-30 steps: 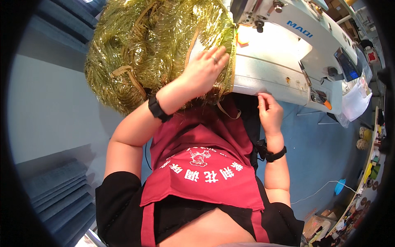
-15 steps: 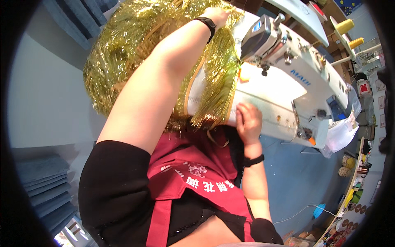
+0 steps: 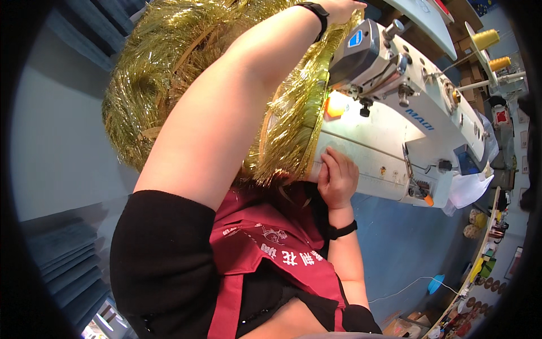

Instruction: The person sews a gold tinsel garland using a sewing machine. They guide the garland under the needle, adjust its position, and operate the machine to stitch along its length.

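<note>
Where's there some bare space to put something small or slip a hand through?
Machine bed: a mostly bare patch between the right hand and the dark tool, and another under the machine arm. Crowded: the left side, heaped with tinsel and crossed by the left forearm; tinsel also crowds the machine head.

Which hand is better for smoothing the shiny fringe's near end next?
Probably the right hand: it's at the sewing machine's bed, beside that end of the fringe; the left hand is stretched far away.

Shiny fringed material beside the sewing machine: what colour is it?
The fringed material is shiny greenish gold, seen best in the head view.
</note>
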### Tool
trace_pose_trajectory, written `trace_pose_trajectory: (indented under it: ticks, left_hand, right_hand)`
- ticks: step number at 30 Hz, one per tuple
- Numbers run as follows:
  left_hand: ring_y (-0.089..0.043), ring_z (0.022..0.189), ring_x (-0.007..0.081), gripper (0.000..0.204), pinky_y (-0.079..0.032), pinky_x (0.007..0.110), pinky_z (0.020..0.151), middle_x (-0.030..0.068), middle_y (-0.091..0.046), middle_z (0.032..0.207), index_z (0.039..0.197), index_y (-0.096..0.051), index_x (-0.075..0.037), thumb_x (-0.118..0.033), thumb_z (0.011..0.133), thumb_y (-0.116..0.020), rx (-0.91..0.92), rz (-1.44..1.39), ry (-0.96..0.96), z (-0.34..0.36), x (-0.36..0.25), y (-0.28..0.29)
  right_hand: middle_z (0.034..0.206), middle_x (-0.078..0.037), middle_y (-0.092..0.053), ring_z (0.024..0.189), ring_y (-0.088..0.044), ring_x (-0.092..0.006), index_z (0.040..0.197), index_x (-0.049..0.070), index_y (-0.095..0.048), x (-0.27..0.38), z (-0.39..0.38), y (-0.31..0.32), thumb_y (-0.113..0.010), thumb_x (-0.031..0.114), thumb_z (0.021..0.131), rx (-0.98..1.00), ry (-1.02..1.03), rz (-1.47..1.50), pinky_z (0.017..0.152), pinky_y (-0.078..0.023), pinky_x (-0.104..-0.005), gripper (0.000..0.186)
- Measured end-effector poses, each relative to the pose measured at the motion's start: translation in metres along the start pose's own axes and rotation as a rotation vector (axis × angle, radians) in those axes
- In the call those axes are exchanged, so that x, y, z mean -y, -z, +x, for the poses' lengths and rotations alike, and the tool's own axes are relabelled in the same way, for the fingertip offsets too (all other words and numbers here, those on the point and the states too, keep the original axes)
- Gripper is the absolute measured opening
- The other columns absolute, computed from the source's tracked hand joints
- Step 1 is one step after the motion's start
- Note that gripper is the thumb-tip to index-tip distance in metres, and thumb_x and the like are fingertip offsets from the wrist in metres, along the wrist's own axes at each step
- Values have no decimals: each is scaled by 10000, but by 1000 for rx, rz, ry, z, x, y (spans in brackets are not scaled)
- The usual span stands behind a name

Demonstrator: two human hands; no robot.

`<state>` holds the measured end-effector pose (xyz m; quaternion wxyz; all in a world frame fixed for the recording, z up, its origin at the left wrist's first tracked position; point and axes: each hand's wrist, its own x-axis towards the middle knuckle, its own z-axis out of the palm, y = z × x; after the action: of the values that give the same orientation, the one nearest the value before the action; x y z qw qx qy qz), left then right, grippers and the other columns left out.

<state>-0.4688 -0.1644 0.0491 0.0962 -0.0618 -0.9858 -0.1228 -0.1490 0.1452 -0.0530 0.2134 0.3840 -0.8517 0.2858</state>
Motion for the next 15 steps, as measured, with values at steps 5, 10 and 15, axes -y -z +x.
trace_pose_trajectory:
  ticks: [5,10,15]
  left_hand:
    - [-701,1029,355,839,-573,447,838,194,-674,1171,1639,-238,-254,-1,893,-528,45,275,-25,-61,-13,14]
    - [-632,1222,341,648,-514,526,1006,176,-594,1348,1547,-369,-104,-31,923,-527,310,495,100,-184,-64,39]
    - [-427,1453,333,637,-317,476,1208,220,-371,1606,1533,-357,26,-329,1034,-535,215,465,-58,-333,-134,4]
  right_hand:
    - [1187,-11,-709,1041,-661,-253,1070,125,-718,-11,-2,-8,-699,128,878,-59,36,-9,897,-497,-393,194]
    - [1128,-29,-716,999,-663,-269,1010,107,-708,-15,-3,-8,-726,142,891,-106,30,102,885,-498,-401,125]
    - [831,-112,-702,755,-663,-312,824,59,-687,-8,-34,-7,-740,112,896,-206,-42,453,678,-527,-395,104]
